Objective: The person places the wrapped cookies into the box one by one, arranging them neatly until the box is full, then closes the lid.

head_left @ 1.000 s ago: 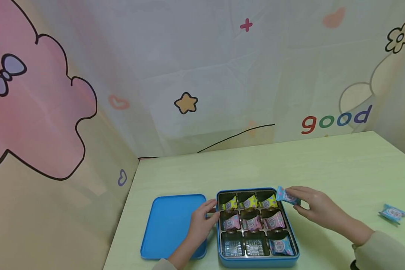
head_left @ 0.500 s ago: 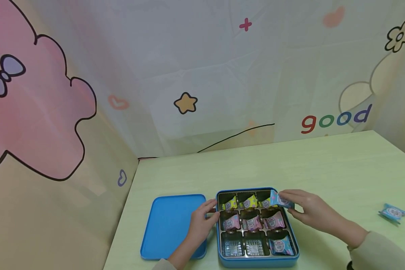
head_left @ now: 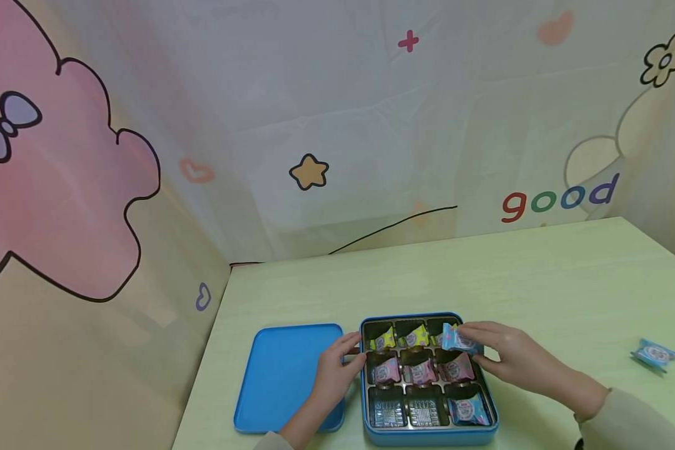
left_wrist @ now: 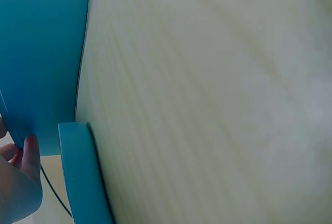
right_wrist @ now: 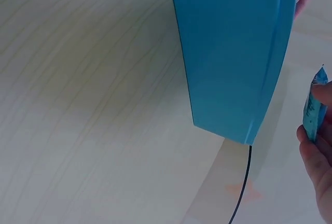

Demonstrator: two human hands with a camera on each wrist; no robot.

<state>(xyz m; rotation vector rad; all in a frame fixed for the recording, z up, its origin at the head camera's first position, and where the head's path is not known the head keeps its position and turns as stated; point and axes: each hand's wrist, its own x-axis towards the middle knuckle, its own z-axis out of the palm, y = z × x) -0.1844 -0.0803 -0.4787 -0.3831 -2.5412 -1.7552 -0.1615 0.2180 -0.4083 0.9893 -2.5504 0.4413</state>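
Observation:
A blue tin [head_left: 430, 437] with a nine-compartment tray stands on the table. My right hand [head_left: 520, 359] pinches a blue-wrapped candy [head_left: 454, 339] above the tin's back right compartments, partly covering a yellow-wrapped candy. In the right wrist view the held candy [right_wrist: 313, 111] shows between thumb and fingers, apart from the tin's wall [right_wrist: 228, 58]. Relaxed fingers of my left hand [head_left: 336, 372] touch the tin's left rim. Yellow candies [head_left: 415, 337] fill the back row and pink candies [head_left: 420, 372] the middle one. One blue candy [head_left: 469, 410] lies front right; the front left and front middle compartments are bare.
The blue lid [head_left: 278, 381] lies flat on the table left of the tin, partly under my left forearm. Another blue-wrapped candy [head_left: 655, 355] lies at the far right of the table. A printed cloth [head_left: 360, 125] hangs behind.
My right hand has carried the blue candy leftward and slightly toward the front, from outside the tin's right rim to over its back right compartments. My left hand has stayed put.

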